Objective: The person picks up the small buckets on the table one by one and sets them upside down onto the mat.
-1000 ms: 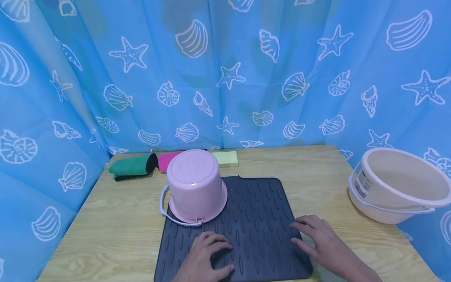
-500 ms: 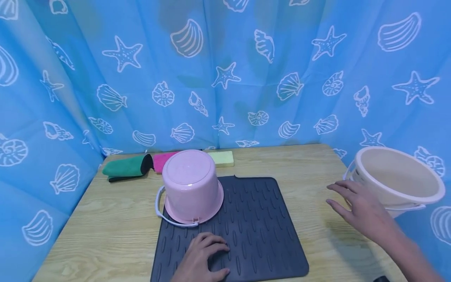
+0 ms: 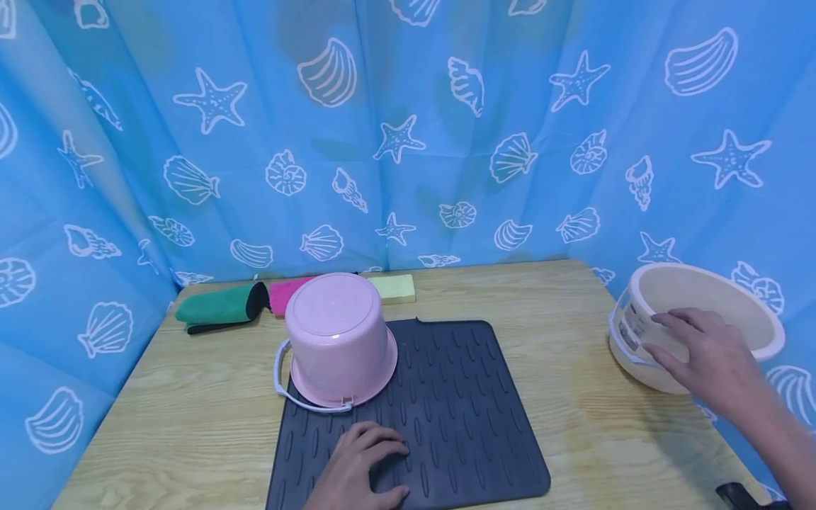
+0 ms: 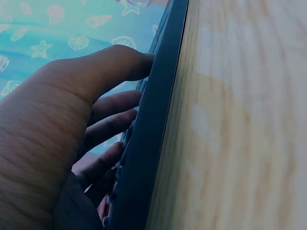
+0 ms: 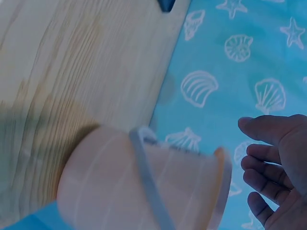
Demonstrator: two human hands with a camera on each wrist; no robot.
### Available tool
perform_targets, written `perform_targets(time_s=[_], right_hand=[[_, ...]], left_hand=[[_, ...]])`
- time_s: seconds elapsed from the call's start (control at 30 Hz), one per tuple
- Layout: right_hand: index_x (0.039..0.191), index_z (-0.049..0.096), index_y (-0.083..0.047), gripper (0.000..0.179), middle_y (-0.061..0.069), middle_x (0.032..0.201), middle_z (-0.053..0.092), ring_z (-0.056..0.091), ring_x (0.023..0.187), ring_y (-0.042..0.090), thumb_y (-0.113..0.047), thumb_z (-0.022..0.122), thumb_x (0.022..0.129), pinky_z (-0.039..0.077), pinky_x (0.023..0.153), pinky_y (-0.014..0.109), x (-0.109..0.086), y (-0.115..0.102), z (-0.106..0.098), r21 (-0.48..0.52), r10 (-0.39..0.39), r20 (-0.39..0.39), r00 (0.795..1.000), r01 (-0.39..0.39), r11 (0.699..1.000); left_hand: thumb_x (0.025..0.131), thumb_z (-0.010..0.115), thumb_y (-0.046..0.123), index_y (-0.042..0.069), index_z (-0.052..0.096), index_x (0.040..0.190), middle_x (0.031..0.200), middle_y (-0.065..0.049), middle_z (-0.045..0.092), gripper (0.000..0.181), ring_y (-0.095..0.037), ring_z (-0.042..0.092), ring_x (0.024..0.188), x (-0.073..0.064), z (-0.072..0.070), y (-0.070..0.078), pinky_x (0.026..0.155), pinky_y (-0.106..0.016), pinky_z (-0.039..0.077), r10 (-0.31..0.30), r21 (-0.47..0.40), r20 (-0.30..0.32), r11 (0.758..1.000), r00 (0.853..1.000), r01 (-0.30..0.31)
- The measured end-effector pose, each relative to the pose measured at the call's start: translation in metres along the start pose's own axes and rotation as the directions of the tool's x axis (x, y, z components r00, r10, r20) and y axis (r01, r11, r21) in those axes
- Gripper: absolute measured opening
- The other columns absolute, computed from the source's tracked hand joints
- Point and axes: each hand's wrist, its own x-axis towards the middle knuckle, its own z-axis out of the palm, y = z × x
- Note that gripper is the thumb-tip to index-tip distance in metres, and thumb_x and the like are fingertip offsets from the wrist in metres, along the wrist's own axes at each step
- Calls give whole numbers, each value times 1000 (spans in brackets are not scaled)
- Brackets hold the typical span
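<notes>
My left hand (image 3: 360, 469) rests on the front of the black ridged mat (image 3: 459, 411), its fingertips on the surface and the fingers relaxed; the left wrist view shows the fingertips at the mat (image 4: 158, 120). Just beyond it a pink bucket (image 3: 338, 340) stands upside down on the mat, its white handle lying out to the left. My right hand (image 3: 714, 354) hangs in front of a cream bucket (image 3: 650, 304), which stands upright at the table's right edge. In the right wrist view its fingers are spread loosely beside the bucket's rim (image 5: 223, 187), holding nothing.
At the back left of the wooden table (image 3: 185, 397) lie a rolled green cloth (image 3: 217, 306), a pink cloth (image 3: 283, 294) and a pale yellow sponge block (image 3: 394, 288). A black object (image 3: 736, 494) shows at the front right. Blue shell-patterned curtains (image 3: 408, 177) hang behind and at the sides.
My right hand has lifted away from the mat's right edge and moved right, over to the cream bucket. The left hand has stayed on the mat. The head view has turned slightly right.
</notes>
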Motion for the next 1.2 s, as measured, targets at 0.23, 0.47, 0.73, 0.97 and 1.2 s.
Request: perform_targets(time_s=[0.23, 0.47, 0.73, 0.97, 1.2], right_hand=[[104, 68, 8, 96, 29, 101, 60, 54, 92, 48, -79, 31, 88, 40, 65, 60, -11, 20, -5, -72, 86, 71, 994, -81, 994], [100, 70, 9, 61, 28, 96, 61, 54, 88, 47, -51, 71, 88, 36, 72, 66, -24, 37, -8, -94, 92, 101, 991, -82, 992], [88, 73, 7, 106, 23, 82, 65, 56, 77, 44, -76, 7, 92, 39, 56, 52, -29, 47, -8, -122, 10, 39, 999, -6, 993], [83, 70, 11, 49, 19, 72, 62, 56, 68, 39, -36, 68, 95, 47, 55, 51, -25, 47, -4, -130, -7, 74, 997, 17, 991], [80, 69, 13, 24, 14, 67, 58, 52, 55, 26, 12, 83, 60, 44, 45, 37, -25, 40, -1, -94, 32, 77, 997, -25, 995]], left_hand=[[84, 73, 55, 38, 69, 115, 123, 18, 57, 36, -14, 46, 117, 0, 0, -1, 98, -54, 41, 5, 5, -12, 1000, 1000, -5], [85, 73, 56, 38, 69, 115, 123, 18, 57, 36, -14, 47, 116, 0, 2, -1, 97, -53, 42, 10, 4, -11, 1000, 1000, -10], [85, 71, 58, 39, 68, 116, 125, 17, 57, 37, -15, 45, 118, 1, -2, 0, 98, -55, 40, -31, -8, 36, 999, 999, 31], [85, 70, 60, 40, 67, 116, 125, 18, 56, 37, -15, 45, 118, 0, -2, -2, 98, -54, 41, -44, -7, 39, 999, 998, 45], [84, 71, 60, 41, 68, 115, 123, 20, 56, 37, -13, 45, 118, 0, -2, -2, 98, -54, 41, -48, -22, 32, 999, 998, 49]])
